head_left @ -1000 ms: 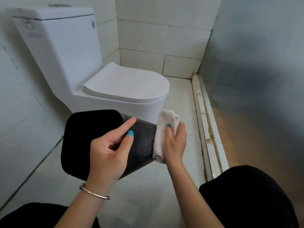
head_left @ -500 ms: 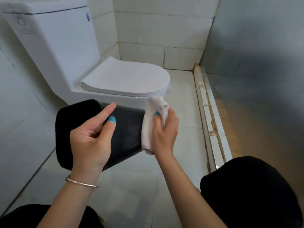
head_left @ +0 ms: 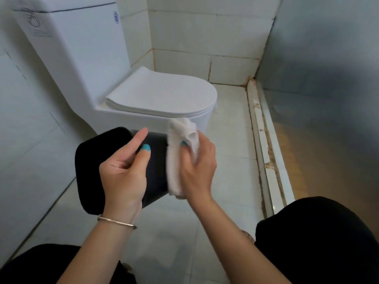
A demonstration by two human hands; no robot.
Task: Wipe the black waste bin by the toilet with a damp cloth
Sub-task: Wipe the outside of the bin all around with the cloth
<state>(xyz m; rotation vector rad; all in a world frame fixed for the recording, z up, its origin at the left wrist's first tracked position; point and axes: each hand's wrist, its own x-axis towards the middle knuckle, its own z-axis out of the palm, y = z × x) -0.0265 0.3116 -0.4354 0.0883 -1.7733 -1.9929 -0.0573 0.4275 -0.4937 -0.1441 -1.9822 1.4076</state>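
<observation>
Mid-wipe: our left hand (head_left: 123, 173) grips the tilted black bin (head_left: 90, 171); our right hand (head_left: 198, 167) pinches the white cloth (head_left: 174, 160) against its base. Next, we likely turn the bin.

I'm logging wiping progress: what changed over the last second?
The right hand slid the white cloth along the black waste bin from its far end toward the left hand, narrowing the gap between the hands. Both grips are unchanged; the bin stays lifted on its side before the toilet.
</observation>
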